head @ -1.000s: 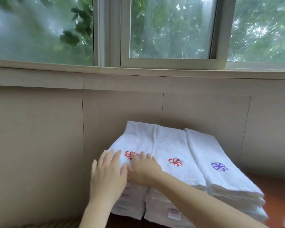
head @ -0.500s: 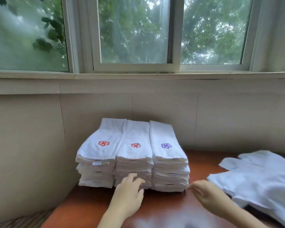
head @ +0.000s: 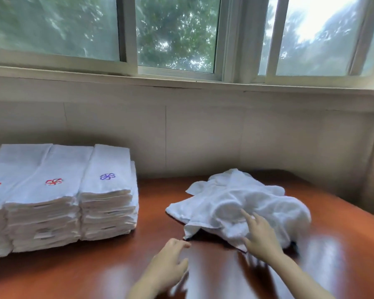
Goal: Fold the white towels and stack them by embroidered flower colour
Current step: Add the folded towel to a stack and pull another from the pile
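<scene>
Glossy reddish-brown wooden table [head: 117,270] under a long window [head: 175,33], cream panelled wall [head: 203,134] behind it. Over on the left, three piles of folded white towels sit pressed side to side: the red-flower pile at the frame edge [head: 7,167], cut off by the picture; the second red-flower pile [head: 58,162] in the middle; and the purple-flower pile [head: 110,160] on the right. All three are stacked high with their folded edges facing us.

Right of centre, well apart from the piles, lies the loose heap of crumpled white towels [head: 242,197], unfolded, flat on the table.

Now the hands! The right hand [head: 261,240] is on the heap's near side, fingers spread wide, index tip touching the cloth, gripping nothing. The left hand [head: 171,262] hovers low over the table, fingers loosely relaxed and empty, tips just beside the heap's front corner; whether they touch it is too blurred to call.

Half a second ago the left hand was up against the front of the middle pile and the right was only just reaching across bare wood. Both have since swung over to the heap, and the view has turned right with them
</scene>
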A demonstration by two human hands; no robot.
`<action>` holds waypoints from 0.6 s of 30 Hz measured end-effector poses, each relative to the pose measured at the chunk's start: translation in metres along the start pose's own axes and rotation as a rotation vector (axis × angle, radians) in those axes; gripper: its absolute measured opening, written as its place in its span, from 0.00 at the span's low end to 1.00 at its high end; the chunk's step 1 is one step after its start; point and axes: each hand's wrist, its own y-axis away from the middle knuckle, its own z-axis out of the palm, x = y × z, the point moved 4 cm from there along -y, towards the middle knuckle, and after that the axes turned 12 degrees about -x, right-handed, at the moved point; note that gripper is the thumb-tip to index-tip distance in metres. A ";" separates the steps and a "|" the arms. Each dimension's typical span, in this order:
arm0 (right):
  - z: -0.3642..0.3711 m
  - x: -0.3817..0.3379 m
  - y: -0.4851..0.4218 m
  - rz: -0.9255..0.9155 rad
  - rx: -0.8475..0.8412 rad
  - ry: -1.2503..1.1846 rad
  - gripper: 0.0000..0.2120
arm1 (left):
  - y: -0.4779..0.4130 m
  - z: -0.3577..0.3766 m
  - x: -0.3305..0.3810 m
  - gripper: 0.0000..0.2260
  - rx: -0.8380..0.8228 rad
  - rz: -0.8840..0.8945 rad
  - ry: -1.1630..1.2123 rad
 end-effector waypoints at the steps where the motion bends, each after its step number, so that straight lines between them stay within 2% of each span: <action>1: 0.001 -0.007 -0.003 -0.024 0.006 -0.007 0.37 | -0.007 0.003 0.004 0.18 0.021 -0.002 0.023; 3: 0.007 -0.029 -0.007 -0.057 -0.007 -0.027 0.32 | -0.018 0.008 0.009 0.20 0.068 -0.002 0.087; 7: 0.016 -0.055 -0.011 0.028 -0.020 -0.093 0.15 | -0.030 0.025 0.012 0.22 0.134 -0.048 0.210; 9: 0.014 -0.052 -0.011 0.029 -0.033 -0.141 0.11 | -0.032 0.031 0.010 0.24 0.160 -0.070 0.241; 15: 0.013 -0.045 0.016 -0.094 -0.117 -0.192 0.08 | -0.024 0.032 0.005 0.33 0.259 -0.091 0.235; 18: 0.012 -0.050 0.039 -0.233 -0.177 -0.170 0.11 | -0.023 0.034 0.012 0.32 0.254 -0.130 0.079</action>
